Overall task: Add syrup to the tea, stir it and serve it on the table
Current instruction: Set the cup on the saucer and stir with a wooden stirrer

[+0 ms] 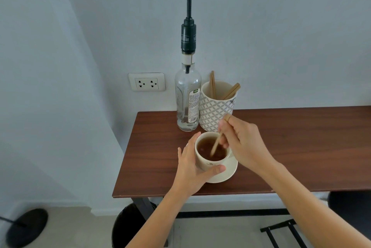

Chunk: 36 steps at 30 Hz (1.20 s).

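Stirring step in hand, by the look of it: stick (216, 144) pinched near its top between thumb and fingertips of the right hand (244, 143), slanting down and to the left into the tea (206, 152), lower end under the brown surface. Remaining right fingers curled in loosely above the cup's far rim, not touching the liquid so far as can be told. Left hand (193, 169) wrapped around the near and left side of the cup (208, 164), thumb laid across the front wall, fingers bent around the far left rim, a steadying grasp rather than a lift. Cup seated on its saucer (227, 173), near the front left part of the table (291, 147). Syrup bottle (187, 99) upright just behind the cup, pump head raised, untouched by either hand, beside a patterned holder (216, 107) with more sticks. Syrup presumably already in, though not provable from the tea's colour. Next, probably: a few more turns, stick lifted clear without dripping and set aside, then cup and saucer carried level to the serving spot. Main risk: tea full enough to slop over the rim if stirred or moved briskly.
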Motion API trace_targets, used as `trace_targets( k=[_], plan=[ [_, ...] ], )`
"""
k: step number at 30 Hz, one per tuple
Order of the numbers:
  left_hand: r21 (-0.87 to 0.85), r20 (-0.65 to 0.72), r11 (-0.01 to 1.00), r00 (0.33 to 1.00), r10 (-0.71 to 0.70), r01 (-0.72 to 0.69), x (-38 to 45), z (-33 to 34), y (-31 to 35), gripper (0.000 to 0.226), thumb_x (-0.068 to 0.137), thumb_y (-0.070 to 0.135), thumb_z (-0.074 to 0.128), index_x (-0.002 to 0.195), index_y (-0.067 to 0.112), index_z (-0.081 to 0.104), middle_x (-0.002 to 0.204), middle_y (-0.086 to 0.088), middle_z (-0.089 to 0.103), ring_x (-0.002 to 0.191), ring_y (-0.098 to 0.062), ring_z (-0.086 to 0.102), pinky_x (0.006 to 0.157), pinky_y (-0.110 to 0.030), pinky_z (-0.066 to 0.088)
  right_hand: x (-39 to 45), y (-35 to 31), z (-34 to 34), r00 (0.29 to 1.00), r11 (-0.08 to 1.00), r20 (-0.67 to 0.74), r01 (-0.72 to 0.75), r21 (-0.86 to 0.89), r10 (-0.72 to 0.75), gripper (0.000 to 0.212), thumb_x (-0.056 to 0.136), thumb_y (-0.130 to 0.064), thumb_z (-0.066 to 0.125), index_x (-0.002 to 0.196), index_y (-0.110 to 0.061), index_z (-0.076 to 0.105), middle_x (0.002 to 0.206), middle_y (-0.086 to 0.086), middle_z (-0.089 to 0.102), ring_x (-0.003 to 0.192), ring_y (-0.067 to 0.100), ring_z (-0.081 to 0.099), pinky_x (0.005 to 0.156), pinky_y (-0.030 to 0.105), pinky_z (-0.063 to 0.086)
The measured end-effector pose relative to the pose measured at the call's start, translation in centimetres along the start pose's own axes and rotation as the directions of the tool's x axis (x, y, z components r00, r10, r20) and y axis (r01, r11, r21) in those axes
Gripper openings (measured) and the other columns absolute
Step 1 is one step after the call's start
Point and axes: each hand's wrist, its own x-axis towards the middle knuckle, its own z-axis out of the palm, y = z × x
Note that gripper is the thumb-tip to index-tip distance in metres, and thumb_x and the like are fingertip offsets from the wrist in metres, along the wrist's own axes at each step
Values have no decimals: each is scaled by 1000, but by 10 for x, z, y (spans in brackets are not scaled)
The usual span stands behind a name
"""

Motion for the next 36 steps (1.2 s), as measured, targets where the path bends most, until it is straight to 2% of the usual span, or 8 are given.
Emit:
trace_targets(
  k=[2, 7, 12, 17, 21, 26, 30, 36],
  plan=[
    [6, 5, 1000, 1000, 1, -1, 1, 1, 0, 94, 67, 60, 82, 144, 42, 32, 142, 23, 49, 140, -2, 38, 122, -59, 2, 0, -4, 5, 1000, 999, -1, -5, 41, 5, 25, 103, -18, 49, 84, -10, 62, 63, 1, 69, 60, 16, 66, 60, 19, 54],
    [-3, -7, 1000, 1000, 0, 0, 0, 1, -1, 92, 66, 62, 82, 142, 45, 33, 144, 31, 42, 141, 5, 33, 123, -57, 0, 7, 7, -9, 997, 983, -57, 40, -179, -51, 29, 103, -21, 44, 81, -5, 54, 56, 9, 59, 49, 28, 55, 51, 49, 50],
    [6, 4, 1000, 1000, 3, -3, 0, 1, -1, 93, 67, 61, 81, 144, 42, 31, 144, 22, 48, 140, -2, 37, 122, -59, 3, -1, -6, 5, 1000, 999, -15, -2, 33, 3, 26, 103, -21, 48, 84, -9, 62, 62, 1, 69, 58, 15, 66, 60, 26, 55],
    [-5, 2, 1000, 1000, -11, 11, -1, 0, 1, 93, 68, 56, 85, 144, 40, 35, 143, 29, 44, 140, 5, 33, 122, -58, 1, 6, 5, -9, 995, 982, -88, 23, -185, -40, 28, 103, -19, 46, 80, -5, 53, 56, 9, 60, 48, 28, 56, 51, 47, 50],
    [1, 6, 1000, 1000, -9, 9, 0, 0, 3, 94, 67, 58, 83, 144, 37, 35, 142, 24, 48, 139, -1, 38, 121, -60, 5, 0, -5, 1, 999, 1000, -42, -22, 15, 23, 26, 104, -19, 48, 81, -12, 60, 60, -1, 67, 57, 16, 66, 59, 20, 53],
    [-13, 0, 1000, 1000, -15, 15, -2, 0, 4, 93, 68, 55, 85, 144, 39, 34, 141, 25, 49, 138, 2, 37, 121, -60, 5, 7, 6, -6, 994, 987, -106, 6, -162, -23, 29, 104, -17, 47, 80, -2, 55, 56, 11, 60, 49, 28, 56, 53, 48, 50],
    [1, 0, 1000, 1000, -6, 6, -1, 0, 4, 92, 67, 59, 83, 141, 46, 31, 140, 24, 51, 137, 1, 39, 121, -61, 6, 1, -3, 2, 999, 1000, -46, 25, -4, -25, 28, 103, -19, 48, 82, -6, 60, 59, 0, 67, 60, 17, 65, 59, 15, 50],
    [4, -6, 1000, 1000, -1, 1, -1, 0, 3, 89, 66, 61, 82, 136, 59, 27, 140, 27, 49, 137, 4, 38, 122, -59, 4, 4, 7, -2, 996, 996, -72, 41, -76, -47, 29, 103, -19, 47, 80, -4, 56, 56, 9, 62, 50, 24, 59, 53, 36, 53]
  ],
)
